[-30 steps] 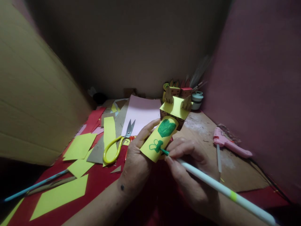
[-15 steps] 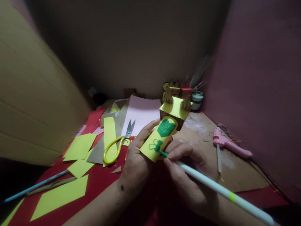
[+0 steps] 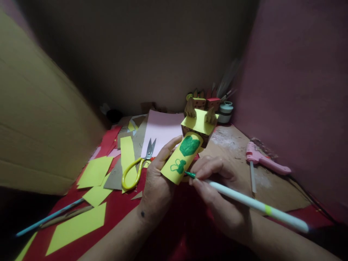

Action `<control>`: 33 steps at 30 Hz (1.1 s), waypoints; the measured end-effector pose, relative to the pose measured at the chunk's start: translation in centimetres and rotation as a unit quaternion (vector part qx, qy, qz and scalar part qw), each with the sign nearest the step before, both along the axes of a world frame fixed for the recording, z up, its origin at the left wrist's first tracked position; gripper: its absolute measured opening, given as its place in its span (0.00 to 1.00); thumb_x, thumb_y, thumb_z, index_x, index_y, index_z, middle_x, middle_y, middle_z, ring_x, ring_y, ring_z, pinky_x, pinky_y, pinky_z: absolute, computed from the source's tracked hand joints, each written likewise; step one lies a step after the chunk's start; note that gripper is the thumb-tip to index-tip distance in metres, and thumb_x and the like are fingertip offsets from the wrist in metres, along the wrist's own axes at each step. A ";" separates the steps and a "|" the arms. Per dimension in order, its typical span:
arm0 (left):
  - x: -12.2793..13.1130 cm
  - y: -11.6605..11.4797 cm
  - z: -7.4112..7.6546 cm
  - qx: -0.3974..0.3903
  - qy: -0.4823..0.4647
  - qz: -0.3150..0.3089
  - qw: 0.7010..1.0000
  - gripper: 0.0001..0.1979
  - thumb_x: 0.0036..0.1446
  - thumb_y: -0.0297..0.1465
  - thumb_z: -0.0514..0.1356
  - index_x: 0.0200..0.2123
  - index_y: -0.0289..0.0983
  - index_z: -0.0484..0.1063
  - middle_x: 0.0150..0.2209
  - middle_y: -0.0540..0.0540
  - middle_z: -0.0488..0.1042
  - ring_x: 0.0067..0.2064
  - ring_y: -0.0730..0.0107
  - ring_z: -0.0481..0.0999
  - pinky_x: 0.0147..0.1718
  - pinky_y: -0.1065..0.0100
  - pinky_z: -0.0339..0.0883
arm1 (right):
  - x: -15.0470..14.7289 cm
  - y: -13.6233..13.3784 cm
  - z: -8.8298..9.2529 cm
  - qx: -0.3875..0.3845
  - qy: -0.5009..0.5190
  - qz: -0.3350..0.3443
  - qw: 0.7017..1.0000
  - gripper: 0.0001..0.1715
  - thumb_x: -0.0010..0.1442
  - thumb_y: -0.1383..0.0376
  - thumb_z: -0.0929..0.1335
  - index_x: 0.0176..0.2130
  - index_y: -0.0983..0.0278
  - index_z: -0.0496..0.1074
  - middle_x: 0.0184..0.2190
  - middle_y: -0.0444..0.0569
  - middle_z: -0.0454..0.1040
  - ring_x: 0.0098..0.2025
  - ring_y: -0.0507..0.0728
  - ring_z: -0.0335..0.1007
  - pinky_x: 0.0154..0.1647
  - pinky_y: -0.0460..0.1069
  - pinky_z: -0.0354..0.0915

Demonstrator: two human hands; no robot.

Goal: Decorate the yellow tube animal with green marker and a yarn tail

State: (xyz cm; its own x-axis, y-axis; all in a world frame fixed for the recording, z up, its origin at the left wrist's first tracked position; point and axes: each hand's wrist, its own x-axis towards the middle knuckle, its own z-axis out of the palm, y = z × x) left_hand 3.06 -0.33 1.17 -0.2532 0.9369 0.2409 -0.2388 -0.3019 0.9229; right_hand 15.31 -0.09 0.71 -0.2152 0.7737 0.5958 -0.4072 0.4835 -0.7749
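My left hand (image 3: 159,175) is wrapped round a yellow paper figure (image 3: 172,154), which tilts up and to the right. Its body is a tube bearing a filled green heart and a partly coloured green flower; its box-shaped head has a flat yellow top and two brown ears. In my right hand (image 3: 217,188) is a white felt-tip pen (image 3: 244,195) with a green tip. That tip is at the right edge of the tube, close beside the flower; I cannot tell if it touches. Yellow-handled scissors (image 3: 133,174) lie left of my left hand.
Yellow paper pieces (image 3: 78,224) and a blue stick (image 3: 49,217) lie at left on the red surface. Pink paper (image 3: 163,125) is behind the scissors. A pink glue gun (image 3: 266,161) rests on cardboard (image 3: 282,195) at right. A lidded jar (image 3: 225,112) stands at the back.
The pen tip has shifted slightly up and right, off the flower toward the tube's edge. More green fills the flower's petals. The whole view has moved a little.
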 end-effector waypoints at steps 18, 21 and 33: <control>-0.5 0.2 -0.6 -0.023 0.015 -0.011 1.000 0.25 0.54 0.34 0.68 0.56 0.44 0.72 0.50 0.43 0.79 0.47 0.58 0.79 0.45 0.63 0.72 | 0.3 0.1 0.9 0.013 -0.022 -0.019 1.000 0.05 0.59 0.69 0.68 0.31 0.60 0.68 0.26 0.44 0.68 0.29 0.53 0.64 0.24 0.47 0.60; -0.4 0.2 -0.5 -0.009 0.024 -0.003 1.000 0.23 0.54 0.32 0.68 0.54 0.45 0.74 0.52 0.45 0.78 0.49 0.59 0.78 0.47 0.65 0.71 | 0.3 0.2 0.8 0.008 -0.032 -0.024 0.999 0.05 0.59 0.69 0.67 0.32 0.60 0.68 0.27 0.44 0.69 0.29 0.53 0.65 0.24 0.47 0.61; -0.5 -0.2 -0.2 -0.016 0.017 -0.022 0.999 0.22 0.55 0.32 0.67 0.54 0.47 0.74 0.53 0.47 0.77 0.53 0.57 0.76 0.53 0.61 0.69 | 0.1 0.1 0.8 0.004 -0.034 -0.043 0.998 0.05 0.59 0.70 0.68 0.33 0.60 0.69 0.29 0.43 0.69 0.30 0.51 0.65 0.24 0.45 0.60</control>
State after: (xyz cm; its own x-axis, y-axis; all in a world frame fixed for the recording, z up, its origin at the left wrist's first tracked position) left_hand 2.57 -0.49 0.94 -0.2041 0.9544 0.2177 -0.2200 -0.2614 0.9398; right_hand 15.42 0.04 1.47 -0.1884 0.7864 0.5882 -0.3100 0.5207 -0.7955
